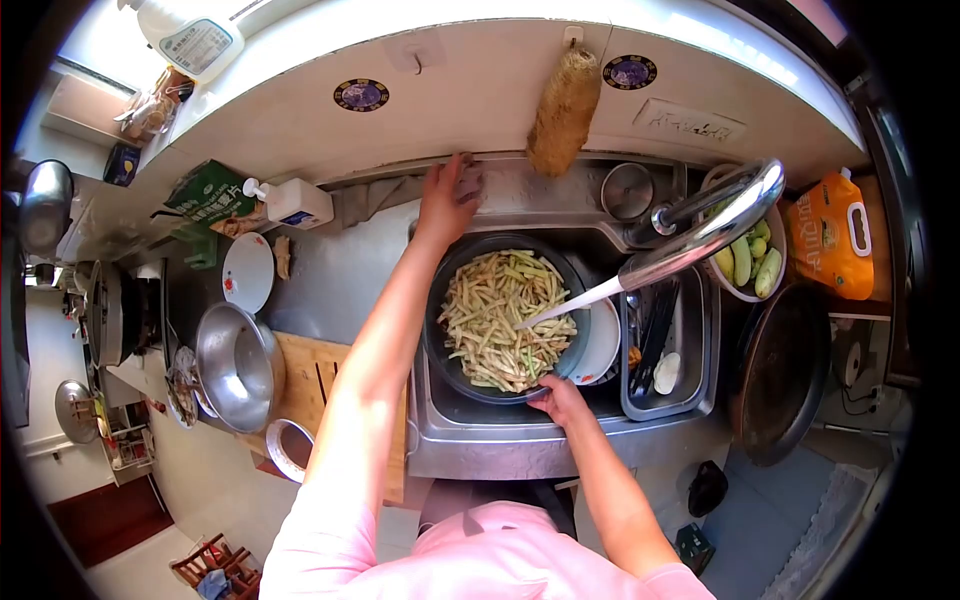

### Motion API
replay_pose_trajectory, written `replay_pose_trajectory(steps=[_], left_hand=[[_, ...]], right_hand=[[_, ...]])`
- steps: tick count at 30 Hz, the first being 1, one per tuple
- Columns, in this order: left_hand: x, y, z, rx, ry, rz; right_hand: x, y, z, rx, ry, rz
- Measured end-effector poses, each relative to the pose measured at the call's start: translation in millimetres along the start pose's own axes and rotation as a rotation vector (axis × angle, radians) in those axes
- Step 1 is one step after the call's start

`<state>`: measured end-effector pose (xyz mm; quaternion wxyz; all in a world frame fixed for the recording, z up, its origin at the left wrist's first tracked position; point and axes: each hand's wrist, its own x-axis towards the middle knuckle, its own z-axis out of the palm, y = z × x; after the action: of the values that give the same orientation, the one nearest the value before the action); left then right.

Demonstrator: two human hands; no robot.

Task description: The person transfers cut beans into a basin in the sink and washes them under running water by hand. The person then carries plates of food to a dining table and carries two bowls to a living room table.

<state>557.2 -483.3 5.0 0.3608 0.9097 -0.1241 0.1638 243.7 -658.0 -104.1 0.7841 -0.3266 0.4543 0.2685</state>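
A dark round basin (432, 345) sits in the left bowl of the steel sink, full of pale green and brownish cut vegetable strips (505, 315). Water runs from the curved faucet (700, 235) onto the strips. At the basin's near right rim, my right hand (562, 400) grips the edge with its fingers curled. My left hand (450, 200) reaches past the basin to the ledge behind the sink, fingers apart, beside a grey cloth (375, 200). I see nothing held in it. A white plate (600, 340) stands partly hidden beside the basin.
Right of the basin, a steel tray (710, 350) holds dark utensils. Farther right are a bowl of green vegetables (755, 260), an orange bag (832, 235) and a large dark pan (785, 375). Leftward are a metal bowl (238, 365), a cutting board (310, 370) and a pump bottle (295, 203).
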Motion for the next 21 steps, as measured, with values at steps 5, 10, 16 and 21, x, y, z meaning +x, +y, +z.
replay_pose_trajectory(steps=[5, 10, 16, 21], left_hand=[[-44.8, 11.1, -27.7, -0.054, -0.295, -0.103], [-157.2, 40.2, 4.4, 0.180, -0.523, -0.087], [-181.1, 45.0, 7.5, 0.361, -0.822, 0.158], [-183.8, 47.1, 7.4, 0.474, -0.758, -0.049]], right_hand=[[-5.7, -9.4, 1.1, -0.054, -0.039, 0.018], [-5.1, -5.5, 3.8, -0.048, -0.003, -0.009], [-7.7, -3.1, 1.1, -0.021, -0.011, 0.012], [13.6, 3.2, -1.3, 0.071, 0.006, 0.047]])
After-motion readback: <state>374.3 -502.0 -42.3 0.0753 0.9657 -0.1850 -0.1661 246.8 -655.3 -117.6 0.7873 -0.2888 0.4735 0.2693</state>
